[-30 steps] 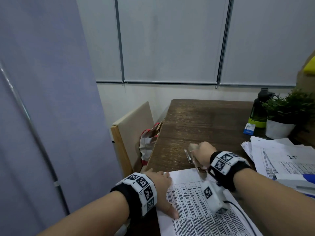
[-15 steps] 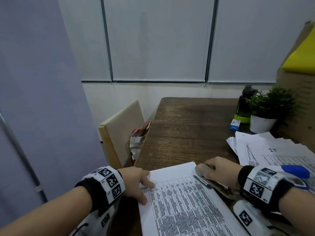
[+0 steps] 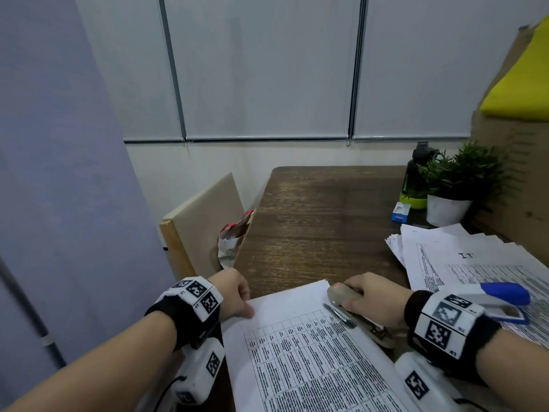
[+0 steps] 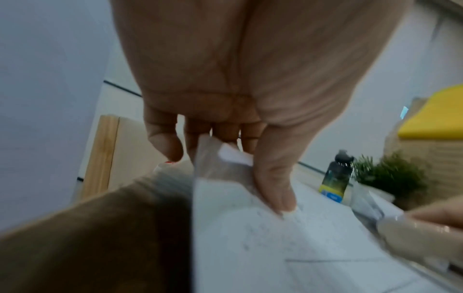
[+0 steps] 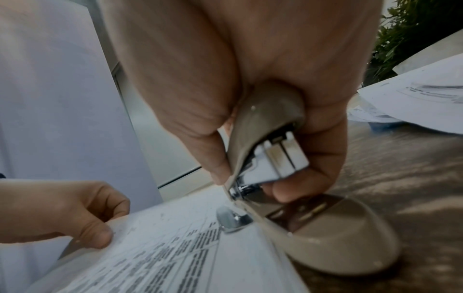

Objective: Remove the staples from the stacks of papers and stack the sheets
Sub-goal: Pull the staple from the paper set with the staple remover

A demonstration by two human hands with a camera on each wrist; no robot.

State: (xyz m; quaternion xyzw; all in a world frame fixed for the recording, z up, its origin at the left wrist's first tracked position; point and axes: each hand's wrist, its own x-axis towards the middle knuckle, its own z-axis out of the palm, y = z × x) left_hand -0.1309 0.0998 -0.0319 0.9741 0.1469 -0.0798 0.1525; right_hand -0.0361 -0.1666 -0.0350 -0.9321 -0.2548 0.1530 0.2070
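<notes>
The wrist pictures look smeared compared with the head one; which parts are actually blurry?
Left wrist view: bottle and plant streaked, print on the paper faint. Right wrist view: stapler metal fairly crisp with glints, table text smeared. Head view: sharp, edges bowed.

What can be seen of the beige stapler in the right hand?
The stapler has a glossy beige plastic top and base with chrome metal inside. It is hinged open: the right hand grips the raised top arm, while the base lies on the table at the right edge of the printed sheet. A chrome tip rests over the paper.
</notes>
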